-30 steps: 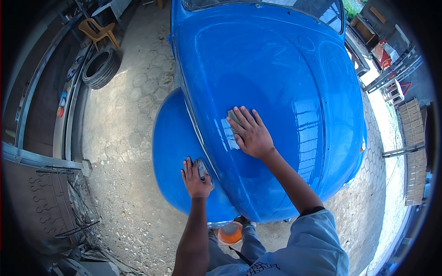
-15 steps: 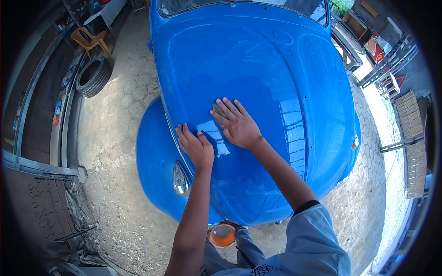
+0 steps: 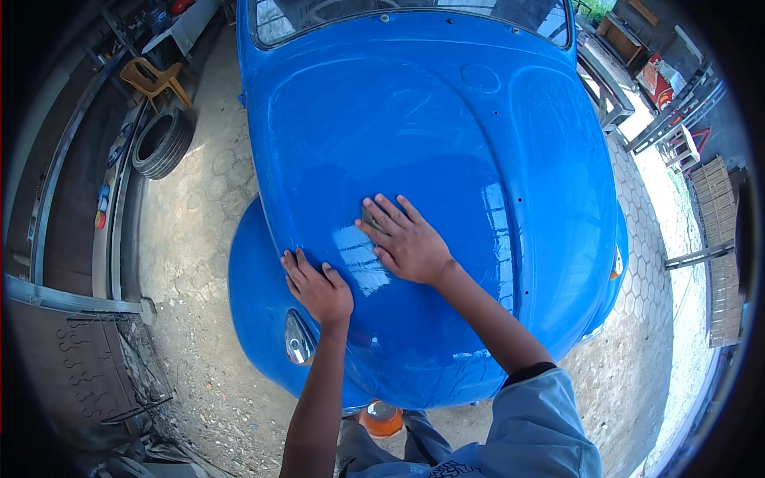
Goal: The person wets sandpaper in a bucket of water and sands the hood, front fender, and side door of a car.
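Observation:
A blue car's front hood point(image 3: 398, 151) spreads out before me. My right hand point(image 3: 410, 243) lies on its middle, fingers spread. Under those fingers is a small flat grey-green piece, like sandpaper point(image 3: 368, 217); only its edge shows, the rest being covered. Closer to the hood's left edge, my left hand point(image 3: 320, 291) rests palm down with its fingers out, holding nothing I can see. Just below it a headlight point(image 3: 300, 338) sits in the left fender point(image 3: 251, 295).
An orange bucket point(image 3: 381, 420) stands on the ground by my feet, under the car's nose. The windshield point(image 3: 398, 12) closes off the far end. Off to the left are a tire point(image 3: 163, 145) and a yellow chair point(image 3: 153, 80); a metal rack point(image 3: 610, 88) stands at right.
The whole view has shifted, so the car sits lower in it. My left hand has slid nearer and leftward, away from my right hand, which stays on the grey-green piece.

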The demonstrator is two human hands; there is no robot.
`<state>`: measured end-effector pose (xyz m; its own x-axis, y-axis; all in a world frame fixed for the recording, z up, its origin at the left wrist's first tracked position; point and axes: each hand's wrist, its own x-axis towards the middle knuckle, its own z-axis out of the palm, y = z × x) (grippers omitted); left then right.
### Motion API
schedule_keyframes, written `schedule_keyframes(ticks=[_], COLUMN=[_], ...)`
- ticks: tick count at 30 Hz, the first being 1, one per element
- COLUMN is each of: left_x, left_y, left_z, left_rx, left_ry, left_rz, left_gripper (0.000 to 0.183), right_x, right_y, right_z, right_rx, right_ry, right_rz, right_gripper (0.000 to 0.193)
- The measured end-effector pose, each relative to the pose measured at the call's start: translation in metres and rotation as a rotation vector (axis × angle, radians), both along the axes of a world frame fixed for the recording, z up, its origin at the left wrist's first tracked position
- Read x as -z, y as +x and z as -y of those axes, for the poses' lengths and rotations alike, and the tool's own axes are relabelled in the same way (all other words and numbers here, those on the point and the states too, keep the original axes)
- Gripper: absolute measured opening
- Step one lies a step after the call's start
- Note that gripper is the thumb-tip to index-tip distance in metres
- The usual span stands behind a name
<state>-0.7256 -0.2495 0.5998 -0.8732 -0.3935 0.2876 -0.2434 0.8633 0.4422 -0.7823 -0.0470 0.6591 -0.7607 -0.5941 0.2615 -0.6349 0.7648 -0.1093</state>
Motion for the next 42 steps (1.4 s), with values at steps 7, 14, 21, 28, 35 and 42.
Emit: schedule_keyframes(ticks=[7, 14, 21, 28, 35, 42], left_x=[0.0, 0.003, -0.005, 0.002, 0.002, -0.001], left_y=[0.0, -0.001, 0.003, -0.001, 0.001, -0.002], left_z=[0.002, -0.006, 0.01, -0.002, 0.007, -0.001], left_rx=[-0.008, 0.004, -0.006, 0.012, 0.006, 0.029], left_ry=[-0.042, 0.01, 0.004, 0.005, 0.051, 0.003], left_rz=[-0.011, -0.026, -0.038, -0.012, -0.059, -0.077], left_gripper=[0.058, 0.057, 0.059, 0.057, 0.059, 0.06], right_x=[-0.026, -0.01, -0.027, -0.012, -0.003, -0.037], right_y=[-0.014, -0.092, -0.002, -0.13, -0.03, -0.075], right_z=[-0.119, 0.016, -0.058, -0.014, 0.029, -0.131], right_rx=[0.122, 0.179, -0.181, 0.452, -0.239, 0.193], right_ry=[-0.04, 0.036, 0.126, 0.055, 0.107, -0.036], right_rz=[0.083, -0.123, 0.148, -0.203, 0.004, -0.013], right_gripper=[0.052, 0.057, 0.051, 0.057, 0.054, 0.053])
